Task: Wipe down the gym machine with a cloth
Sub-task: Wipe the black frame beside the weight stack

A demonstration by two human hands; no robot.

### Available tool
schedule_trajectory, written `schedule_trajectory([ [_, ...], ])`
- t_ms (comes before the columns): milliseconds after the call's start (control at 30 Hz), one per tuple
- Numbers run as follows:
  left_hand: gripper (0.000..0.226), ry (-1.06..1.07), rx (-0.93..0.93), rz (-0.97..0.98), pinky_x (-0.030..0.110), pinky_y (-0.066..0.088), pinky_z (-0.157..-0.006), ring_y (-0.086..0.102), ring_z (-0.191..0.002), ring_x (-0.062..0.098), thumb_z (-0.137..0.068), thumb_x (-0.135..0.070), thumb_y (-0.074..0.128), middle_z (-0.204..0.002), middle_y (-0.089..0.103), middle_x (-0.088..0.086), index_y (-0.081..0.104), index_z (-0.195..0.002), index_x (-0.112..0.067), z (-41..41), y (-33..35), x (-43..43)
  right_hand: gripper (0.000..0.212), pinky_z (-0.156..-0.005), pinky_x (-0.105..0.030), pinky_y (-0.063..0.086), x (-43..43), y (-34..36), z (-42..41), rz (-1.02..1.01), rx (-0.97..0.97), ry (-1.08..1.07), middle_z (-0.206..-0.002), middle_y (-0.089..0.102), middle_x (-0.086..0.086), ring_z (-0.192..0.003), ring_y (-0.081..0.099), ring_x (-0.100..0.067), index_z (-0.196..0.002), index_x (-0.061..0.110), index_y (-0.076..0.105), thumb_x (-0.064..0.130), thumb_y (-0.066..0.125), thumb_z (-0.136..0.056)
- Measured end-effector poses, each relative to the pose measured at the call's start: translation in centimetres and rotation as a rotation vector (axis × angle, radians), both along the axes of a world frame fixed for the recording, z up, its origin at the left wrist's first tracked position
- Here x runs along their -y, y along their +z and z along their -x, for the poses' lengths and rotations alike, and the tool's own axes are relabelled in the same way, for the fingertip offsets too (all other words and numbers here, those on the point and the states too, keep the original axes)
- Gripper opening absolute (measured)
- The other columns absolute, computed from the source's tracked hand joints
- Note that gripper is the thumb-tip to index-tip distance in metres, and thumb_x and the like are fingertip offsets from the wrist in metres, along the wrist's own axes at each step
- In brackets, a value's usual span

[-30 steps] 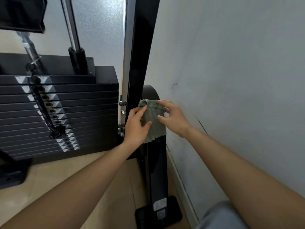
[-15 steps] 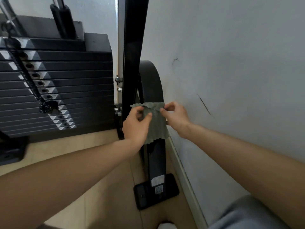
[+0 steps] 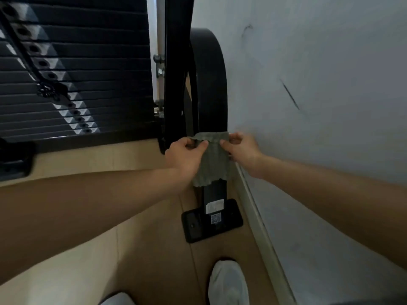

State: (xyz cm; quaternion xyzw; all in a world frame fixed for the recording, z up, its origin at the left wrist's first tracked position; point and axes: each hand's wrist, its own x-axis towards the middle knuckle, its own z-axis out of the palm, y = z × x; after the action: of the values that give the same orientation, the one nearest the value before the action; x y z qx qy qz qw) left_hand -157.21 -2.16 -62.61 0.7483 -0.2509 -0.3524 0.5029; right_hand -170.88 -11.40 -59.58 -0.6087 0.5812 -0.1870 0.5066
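a: where did we have the cloth (image 3: pixel 212 164)?

b: low on the machine (image 3: pixel 174 62), hung over the front of its black leg (image 3: pixel 214 84), just above the foot plate (image 3: pixel 193 225) on the floor (image 3: pixel 143 249). our left hand (image 3: pixel 185 157) was grasping the top left corner in a pinch, and our right hand (image 3: pixel 241 150) was grasping the top right corner the same way.

a: what could have gone wrong from there?

b: we judged that the right hand sat very near the wall (image 3: pixel 308 106), so its knuckles could have scraped it. with only the corners pinched, the cloth could have bunched up, slid off the black leg or missed its sides.

a: and the count?

b: one cloth, two hands, one foot plate, two stickers (image 3: pixel 214 205) by it, one weight stack (image 3: pixel 77 62) and two shoes (image 3: pixel 228 282).
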Motion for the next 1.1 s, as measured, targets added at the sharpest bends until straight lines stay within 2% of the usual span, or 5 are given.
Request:
schedule_trajectory([
  [233,0.018,-0.056,-0.23,-0.07,0.034,0.059,-0.086,0.068,-0.091,0.014,-0.086,-0.026,0.08,-0.09,0.069,-0.006,0.061,-0.085,-0.027,2.4,-3.5,-3.5,0.02,-0.088,-0.039,0.057,-3.7,-3.9,2.1,-0.089,-0.114,-0.046,-0.095,0.062,0.0,-0.096,0.065,-0.022,-0.09,0.022,0.055,0.02,0.075,-0.091],
  [333,0.015,-0.095,-0.309,-0.137,0.044,0.059,-0.091,0.07,-0.096,0.02,-0.091,-0.029,0.075,-0.1,0.071,0.0,0.06,-0.089,-0.029,3.1,-5.0,-4.6,0.021,-0.083,-0.052,0.061,-4.9,-5.1,2.8,-0.236,-0.099,-0.097,-0.108,0.064,-0.009,-0.1,0.068,-0.029,-0.095,0.021,0.052,0.016,0.072,-0.092],
  [567,0.016,-0.266,-0.36,-0.299,0.047,0.059,-0.093,0.07,-0.101,0.029,-0.092,-0.04,0.07,-0.109,0.071,0.005,0.06,-0.097,-0.03,4.4,-8.1,-7.1,0.02,-0.074,-0.04,0.059,-8.3,-8.2,5.1,-0.415,-0.149,-0.179,-0.106,0.064,-0.004,-0.1,0.065,-0.024,-0.096,0.022,0.052,0.011,0.069,-0.094],
  [900,0.104,-0.378,-0.387,-0.403,0.045,0.061,-0.087,0.072,-0.1,0.024,-0.046,-0.078,0.08,-0.116,0.072,0.008,0.061,-0.124,-0.013,5.1,-13.9,-7.0,0.024,-0.088,-0.047,0.06,-8.5,-8.3,5.3,-0.472,-0.152,-0.198,-0.115,0.063,-0.01,-0.108,0.064,-0.028,-0.099,0.019,0.053,0.017,0.075,-0.09],
  [1100,0.07,-0.305,-0.166,-0.415,0.039,0.057,-0.09,0.062,-0.107,0.027,-0.081,-0.027,0.085,-0.119,0.06,0.01,0.043,-0.133,-0.007,4.2,-7.7,-5.4,0.029,-0.088,-0.048,0.06,-7.4,-8.0,4.2,-0.342,-0.087,-0.188,-0.102,0.054,-0.002,-0.108,0.06,-0.026,-0.093,0.023,0.049,0.013,0.076,-0.089],
])
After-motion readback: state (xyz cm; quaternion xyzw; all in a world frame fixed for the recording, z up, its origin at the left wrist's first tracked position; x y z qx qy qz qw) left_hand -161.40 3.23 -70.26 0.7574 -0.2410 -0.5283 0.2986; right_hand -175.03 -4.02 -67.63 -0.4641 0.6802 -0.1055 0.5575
